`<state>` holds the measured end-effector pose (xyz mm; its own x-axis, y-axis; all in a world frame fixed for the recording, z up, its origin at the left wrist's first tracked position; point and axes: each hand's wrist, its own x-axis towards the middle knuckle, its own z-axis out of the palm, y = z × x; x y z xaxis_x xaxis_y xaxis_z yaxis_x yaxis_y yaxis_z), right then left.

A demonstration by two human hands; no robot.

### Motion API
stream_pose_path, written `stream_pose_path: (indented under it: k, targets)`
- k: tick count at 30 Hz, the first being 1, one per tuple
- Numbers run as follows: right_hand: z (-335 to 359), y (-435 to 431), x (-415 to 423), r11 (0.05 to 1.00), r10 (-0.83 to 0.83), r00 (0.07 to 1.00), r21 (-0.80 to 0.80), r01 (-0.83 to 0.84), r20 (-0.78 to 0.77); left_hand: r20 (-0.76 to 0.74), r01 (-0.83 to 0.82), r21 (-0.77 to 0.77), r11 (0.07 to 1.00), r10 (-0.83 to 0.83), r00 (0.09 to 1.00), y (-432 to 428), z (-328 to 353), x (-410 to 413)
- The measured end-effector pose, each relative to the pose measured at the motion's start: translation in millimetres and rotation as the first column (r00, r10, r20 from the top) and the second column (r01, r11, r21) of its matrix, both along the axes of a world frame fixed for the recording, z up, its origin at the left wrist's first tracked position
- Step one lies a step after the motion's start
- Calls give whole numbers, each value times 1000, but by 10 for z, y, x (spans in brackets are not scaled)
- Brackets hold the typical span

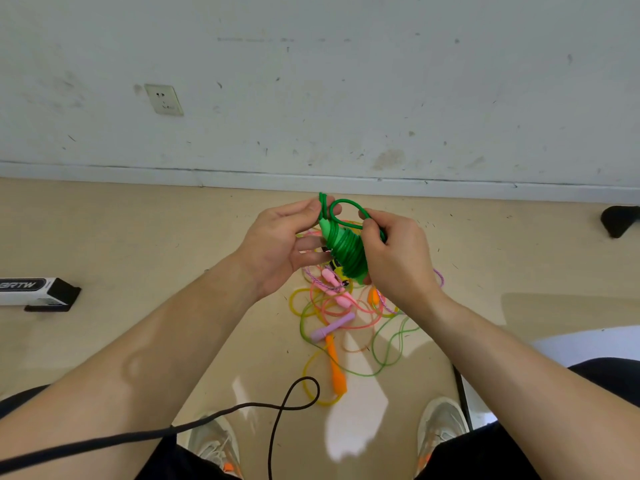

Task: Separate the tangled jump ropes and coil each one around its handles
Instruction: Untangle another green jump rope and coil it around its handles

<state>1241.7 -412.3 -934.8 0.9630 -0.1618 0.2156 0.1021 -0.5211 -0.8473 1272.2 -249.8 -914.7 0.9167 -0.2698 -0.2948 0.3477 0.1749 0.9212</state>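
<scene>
The last loop (341,206) of the green jump rope (346,251) looks untucked. If either hand slackens, I'd expect the springy cord to slip and unwind. The left hand (277,244) pinches the upper end, and the right hand (398,252) grips the bundle. It is a tight, glossy coil round its handles, held above the tangled pile (332,308) on the floor (156,237).

The coiled rope (346,252) is at frame centre, gripped between my left hand (277,244) and my right hand (398,252) — above the tangle of ropes (341,320) on the floor (138,237). A box (31,293) lies at the left edge, a wall socket (163,99) upper left.
</scene>
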Motion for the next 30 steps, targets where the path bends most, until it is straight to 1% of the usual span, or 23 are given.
stream_pose_path:
  k: [5,7,10,12,14,17,19,23,25,28,29,30]
  targets:
    - [3,0,12,999,-18,999,51,20,-44,-16,-13,-9,1000,13,1000,21,14,31]
    - [9,-6,27,999,-24,999,42,26,-40,-22,15,5,1000,-15,1000,39,30,41]
    - [23,-29,31,1000,-3,999,6,4,-48,-42,106,71,992,-103,994,74,48,60]
    - [42,-52,21,1000,28,996,-4,-28,-80,-62,181,123,976,-175,983,115,53,82]
    - [52,-79,21,998,65,989,24,-63,-135,-81,252,158,955,-242,967,162,64,108]
    - [78,-132,30,992,124,972,47,-117,-200,-101,316,160,935,-303,948,220,87,123]
    - [79,-157,40,984,176,963,19,-176,-206,-93,319,155,935,-307,947,229,89,118]
    - [43,-170,59,966,237,954,-57,-251,-186,-62,245,110,963,-239,969,214,67,114]
    - [61,-173,47,962,243,956,-86,-260,-167,-42,223,100,970,-220,975,227,64,116]
    - [83,-216,81,961,179,973,-184,-204,-145,-8,223,77,972,-223,975,242,67,118]
    - [107,-227,102,971,172,974,-140,-192,-146,3,236,75,969,-237,972,240,70,115]
    - [134,-227,120,979,200,966,-11,-204,-164,11,257,76,963,-259,966,234,72,110]
